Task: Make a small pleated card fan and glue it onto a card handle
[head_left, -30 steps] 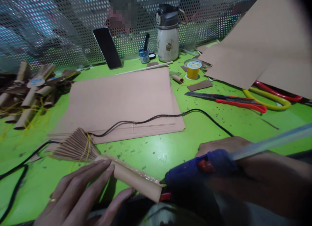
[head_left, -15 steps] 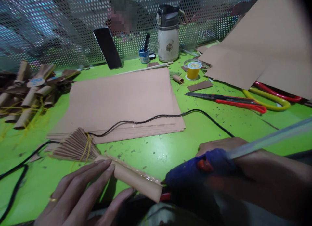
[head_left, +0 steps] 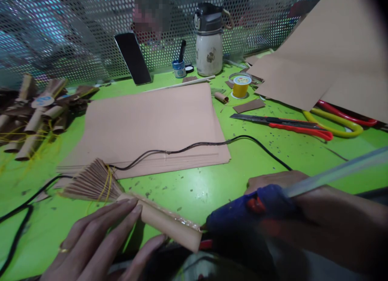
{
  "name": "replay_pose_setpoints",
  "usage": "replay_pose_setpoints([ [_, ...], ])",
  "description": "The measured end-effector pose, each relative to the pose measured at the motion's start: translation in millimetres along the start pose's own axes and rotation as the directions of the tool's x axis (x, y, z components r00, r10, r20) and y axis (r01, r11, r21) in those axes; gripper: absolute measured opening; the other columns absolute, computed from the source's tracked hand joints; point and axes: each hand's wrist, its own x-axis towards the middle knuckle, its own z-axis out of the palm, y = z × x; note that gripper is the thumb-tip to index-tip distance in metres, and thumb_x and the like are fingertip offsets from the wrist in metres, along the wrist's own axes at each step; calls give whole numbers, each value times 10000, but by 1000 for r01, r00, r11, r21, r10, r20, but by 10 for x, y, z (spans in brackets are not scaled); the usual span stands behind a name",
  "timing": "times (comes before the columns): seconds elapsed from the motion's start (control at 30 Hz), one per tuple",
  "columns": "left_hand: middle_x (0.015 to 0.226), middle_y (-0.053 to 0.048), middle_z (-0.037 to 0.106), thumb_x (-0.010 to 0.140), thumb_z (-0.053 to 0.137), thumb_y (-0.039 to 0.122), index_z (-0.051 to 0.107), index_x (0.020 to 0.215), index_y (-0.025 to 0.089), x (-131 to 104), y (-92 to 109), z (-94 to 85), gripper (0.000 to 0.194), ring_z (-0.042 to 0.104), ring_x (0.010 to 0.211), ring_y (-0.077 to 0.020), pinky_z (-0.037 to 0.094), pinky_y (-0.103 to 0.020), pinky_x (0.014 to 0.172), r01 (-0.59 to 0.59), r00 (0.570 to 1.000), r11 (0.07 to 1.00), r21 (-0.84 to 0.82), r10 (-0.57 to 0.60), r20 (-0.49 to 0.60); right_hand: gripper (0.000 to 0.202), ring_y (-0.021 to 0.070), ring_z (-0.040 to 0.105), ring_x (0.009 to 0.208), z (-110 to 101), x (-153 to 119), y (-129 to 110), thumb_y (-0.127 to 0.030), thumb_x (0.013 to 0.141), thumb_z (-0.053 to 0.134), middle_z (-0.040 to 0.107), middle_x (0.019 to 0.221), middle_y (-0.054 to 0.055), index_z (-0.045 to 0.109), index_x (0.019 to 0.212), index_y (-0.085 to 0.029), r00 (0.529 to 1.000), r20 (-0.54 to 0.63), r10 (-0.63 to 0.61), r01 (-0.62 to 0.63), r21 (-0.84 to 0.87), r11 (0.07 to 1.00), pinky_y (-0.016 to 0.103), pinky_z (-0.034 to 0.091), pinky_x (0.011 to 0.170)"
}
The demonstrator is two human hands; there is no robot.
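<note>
A rolled brown paper tube (head_left: pixel 172 228) lies slantwise at the front, its far left end joined to a pleated paper fan (head_left: pixel 91 183) with yellow thread (head_left: pixel 106 186) around it. My left hand (head_left: pixel 100 236) holds the tube down, fingertips pressed on its upper left part and thumb beneath its near side. Along the tube's edge runs a shiny line of clear glue (head_left: pixel 186 221). My right hand (head_left: pixel 321 216) is wrapped round a blue glue gun (head_left: pixel 242 210), whose nozzle meets the tube's right end. A clear glue stick (head_left: pixel 336 172) sticks out of the gun's back.
Stacked brown paper (head_left: pixel 151 123) lies behind, crossed by a black cord (head_left: pixel 194 145). To the right are a red cutter (head_left: pixel 285 125), yellow-handled scissors (head_left: pixel 336 127) and a yellow thread spool (head_left: pixel 241 88). A phone (head_left: pixel 133 59) and bottle (head_left: pixel 209 47) stand by the mesh screen. Finished-looking paper pieces (head_left: pixel 33 115) lie left.
</note>
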Motion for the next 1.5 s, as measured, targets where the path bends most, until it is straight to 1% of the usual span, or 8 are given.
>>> replay_pose_setpoints([
  [0.1,1304,-68,706,856,787,327,605,1437,318,-14,-32,-1,609,696,1103,-327,563,-489,915,-47,999,999,7,47,7,145,174,638,701,-15,33,-38,-337,972,637,705,840,-7,683,856,-263,1000,11,-10,10,17,1000,252,518,634],
  [0.37,1294,-36,712,879,745,339,597,1419,403,-12,39,-8,563,708,1102,-365,603,-580,901,71,997,997,1,-71,22,252,163,708,851,-49,279,-219,-378,1023,587,786,1007,-11,793,1144,-299,996,61,-67,62,81,995,216,525,763],
  [0.47,1277,-40,726,839,781,377,624,1388,370,-27,-14,4,571,728,1062,-341,622,-517,864,-11,1000,1000,27,11,-2,261,166,722,899,-60,339,-241,-335,1012,598,801,1047,2,805,1155,-266,992,71,-100,92,120,989,210,526,800],
  [0.63,1302,-64,709,826,804,371,619,1397,337,-47,-33,0,601,707,1124,-342,593,-522,927,22,999,999,23,-22,28,309,173,722,928,-100,305,-213,-322,1026,576,794,1093,18,767,1261,-264,991,108,-77,60,152,987,213,545,788],
  [0.97,1309,-71,713,845,791,367,617,1437,304,-90,-200,17,620,710,1108,-314,585,-474,885,-98,995,995,20,98,2,212,159,593,722,-70,22,10,-368,1019,601,660,855,-1,660,863,-238,995,96,26,-31,58,998,254,489,649],
  [1.27,1288,-78,714,833,813,291,642,1378,313,-21,2,-21,572,701,1120,-338,571,-508,937,8,1000,1000,-2,-8,15,154,144,660,793,-96,159,-75,-317,1007,619,739,952,-26,761,1058,-289,994,113,-5,-11,141,990,198,515,720],
  [1.4,1282,-69,717,832,816,309,642,1386,297,-16,-70,-3,581,712,1073,-314,589,-458,876,-85,996,996,9,85,8,280,186,716,962,-112,358,-223,-292,1011,582,784,1115,-8,762,1226,-283,986,163,-33,5,170,986,218,531,805],
  [1.5,1259,-97,718,809,843,274,639,1393,233,-12,-115,0,620,705,1077,-302,580,-422,879,-144,989,990,8,144,-23,257,181,695,852,-111,500,-295,-347,1005,586,771,986,18,781,1077,-195,988,156,-6,-16,138,990,218,516,734],
])
